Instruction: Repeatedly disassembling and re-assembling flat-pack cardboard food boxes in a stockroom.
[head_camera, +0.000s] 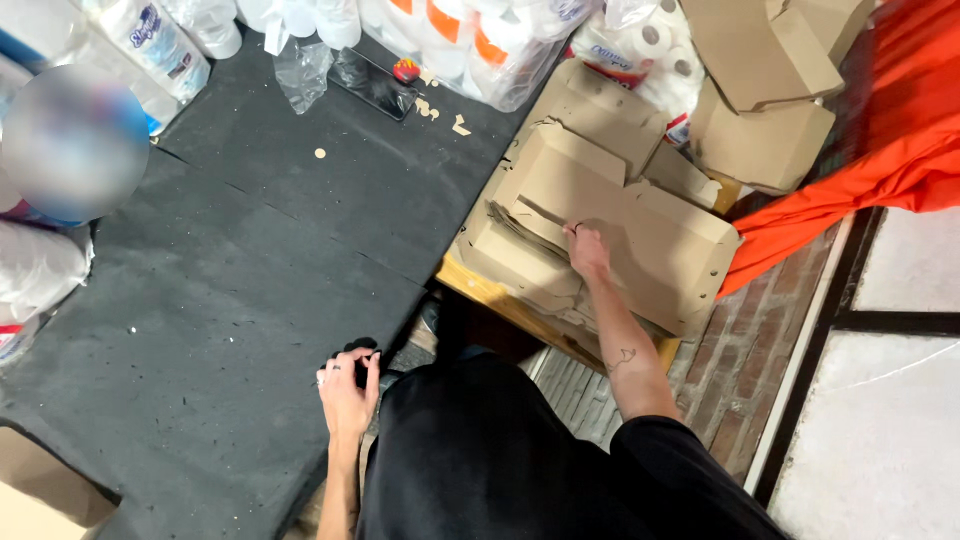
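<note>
A: Black-clothed torso nearest the lens. Left hand (346, 392) resting at edge of black foam-mat-covered counter (250, 270), fingers curled on a small dark object (360, 346) — too small to identify.

B: Right hand (587, 248)?

A: Reaching out over stack of flat brown die-cut cardboard box blanks (600, 225), fingertips pinching edge of a top sheet, partly closed. Stack sitting on yellow wooden board (505, 300), just right of counter, well apart from left hand.

B: Risks?

A: Stack uneven, sheets fanned and skewed. Likely to drag two or three blanks instead of one, or tear a flap if pulled by a corner. Overhang at near edge — could slide off toward brick floor (760, 340).

B: Anything else close?

A: Orange fabric (880, 150) touching far side of stack; could snag. More folded brown cartons (765, 100) behind, leaning. Wrapped white paper rolls (480, 40) along back of counter, black phone-like slab (372, 82) near them — clear of reach, low concern.
</note>
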